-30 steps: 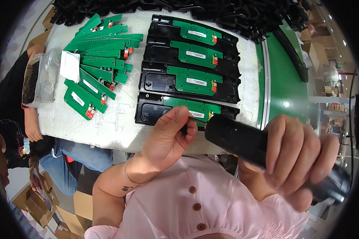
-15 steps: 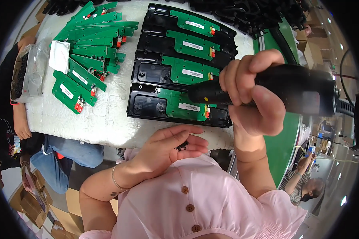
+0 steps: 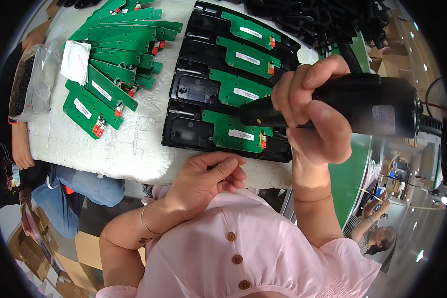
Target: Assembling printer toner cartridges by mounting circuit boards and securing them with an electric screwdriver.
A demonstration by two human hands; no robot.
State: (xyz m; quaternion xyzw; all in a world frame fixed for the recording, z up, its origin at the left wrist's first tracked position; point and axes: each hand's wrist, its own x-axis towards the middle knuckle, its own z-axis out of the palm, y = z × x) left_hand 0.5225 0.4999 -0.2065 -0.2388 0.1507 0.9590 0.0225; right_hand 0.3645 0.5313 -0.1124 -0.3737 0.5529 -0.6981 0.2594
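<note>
Many green boards (image 3: 121,57) lie fanned on the counter (image 3: 129,129); our left hand (image 3: 206,176) is half curled, what it holds we cannot tell; the nearest board (image 3: 221,134) seems stiff but fragile, to take by edges; our right hand (image 3: 300,97) wraps the black power screwdriver (image 3: 365,104), probably heavy, best held by its thick body; its long axis runs sideways, nose pointing left over this board.
</note>
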